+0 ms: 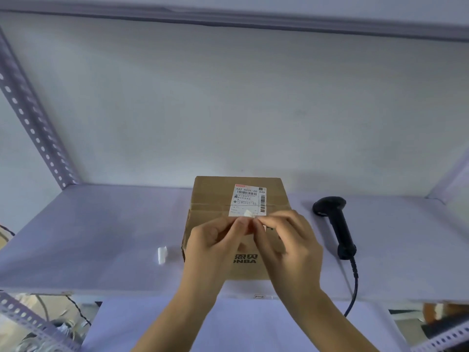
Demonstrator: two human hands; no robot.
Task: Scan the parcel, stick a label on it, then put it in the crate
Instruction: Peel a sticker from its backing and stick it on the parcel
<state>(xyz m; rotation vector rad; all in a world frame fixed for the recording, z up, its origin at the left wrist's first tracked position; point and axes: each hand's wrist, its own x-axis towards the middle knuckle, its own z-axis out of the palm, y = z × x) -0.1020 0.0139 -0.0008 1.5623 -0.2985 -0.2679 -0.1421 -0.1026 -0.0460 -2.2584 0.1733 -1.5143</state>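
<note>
Low in the frame, left hand and right hand pinch a small label over the parcel; it might curl and stick to itself.

The pale shelf carries a cardboard parcel, a black scanner and a white scrap.

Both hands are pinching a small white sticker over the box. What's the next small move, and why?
Probably press the small white label down onto the parcel. Both hands, left and right, pinch it just above the top face, and the scanner lies set aside.
</note>
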